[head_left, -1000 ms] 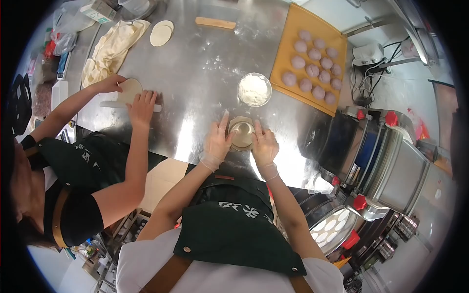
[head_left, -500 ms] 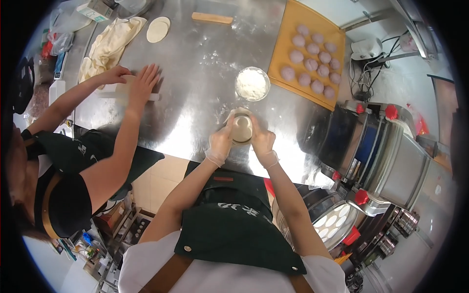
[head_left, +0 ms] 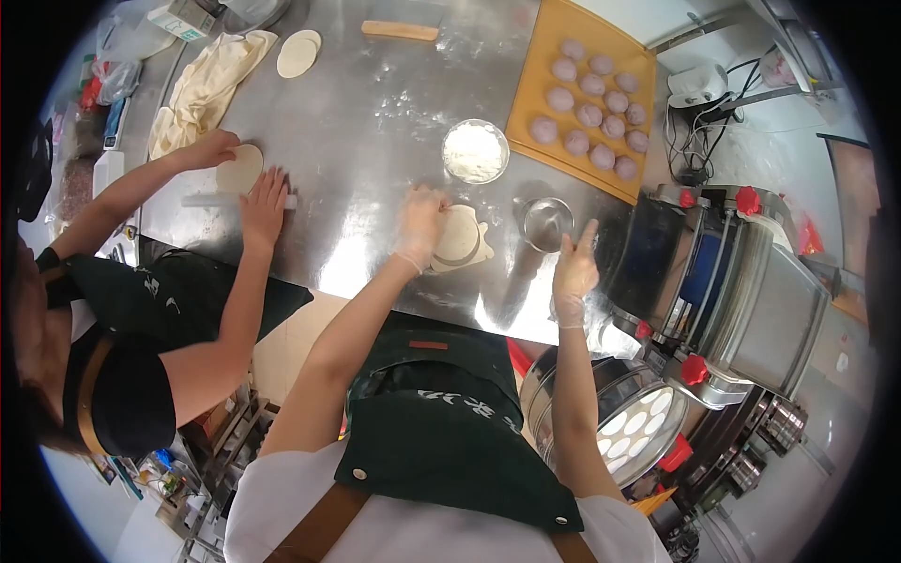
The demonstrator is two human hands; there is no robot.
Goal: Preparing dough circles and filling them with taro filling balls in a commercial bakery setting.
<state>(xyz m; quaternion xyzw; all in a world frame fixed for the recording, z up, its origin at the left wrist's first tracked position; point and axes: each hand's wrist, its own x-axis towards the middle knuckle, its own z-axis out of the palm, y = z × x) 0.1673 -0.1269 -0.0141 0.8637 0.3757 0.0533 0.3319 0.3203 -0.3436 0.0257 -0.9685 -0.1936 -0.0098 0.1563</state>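
A flattened piece of pale dough lies on the steel table, marked by a circular cut. My left hand, gloved and blurred, has curled fingers at its left edge; what they grip is unclear. To its right stands a round metal cutter. My right hand, in a clear glove, is beside the cutter with index and middle fingers extended and the thumb near its rim. A bowl of white flour sits beyond the dough.
A co-worker's hand is on a white rolling pin at left, beside dough rounds and cloth-like dough. A yellow board holds several purple balls at back right. A machine and round trays are at right.
The cutter has moved off the dough to the right, along with my right hand. My left hand has moved up to the dough's left edge. The co-worker's hands have shifted slightly.
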